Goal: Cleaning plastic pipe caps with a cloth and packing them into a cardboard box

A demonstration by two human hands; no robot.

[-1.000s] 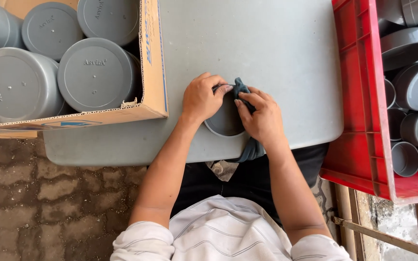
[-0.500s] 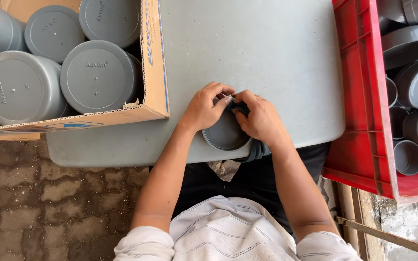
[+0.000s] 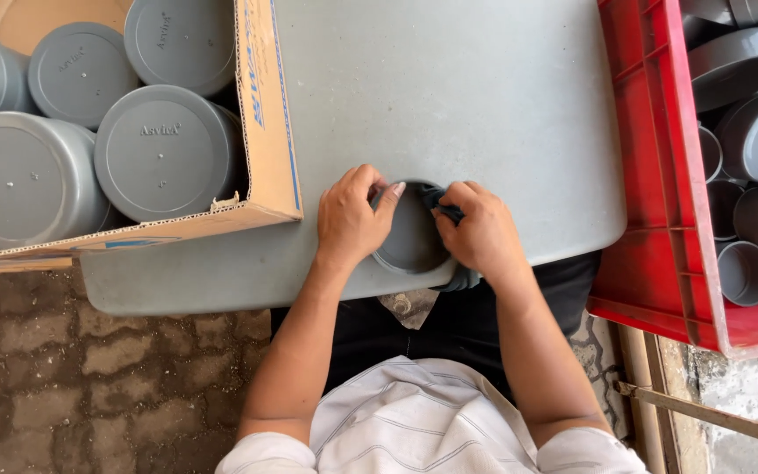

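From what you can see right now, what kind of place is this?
Probably a small workshop or packing area for plastic pipe fittings. A cardboard box and a red crate both hold many grey caps, and the left hand and right hand hold one grey cap on a grey table.

The person wears a white, finely striped short-sleeved shirt (image 3: 414,421) and dark trousers (image 3: 449,329).

A grey table (image 3: 484,96) carries a cardboard box (image 3: 269,167) and a grey cap (image 3: 410,241) at its near edge.
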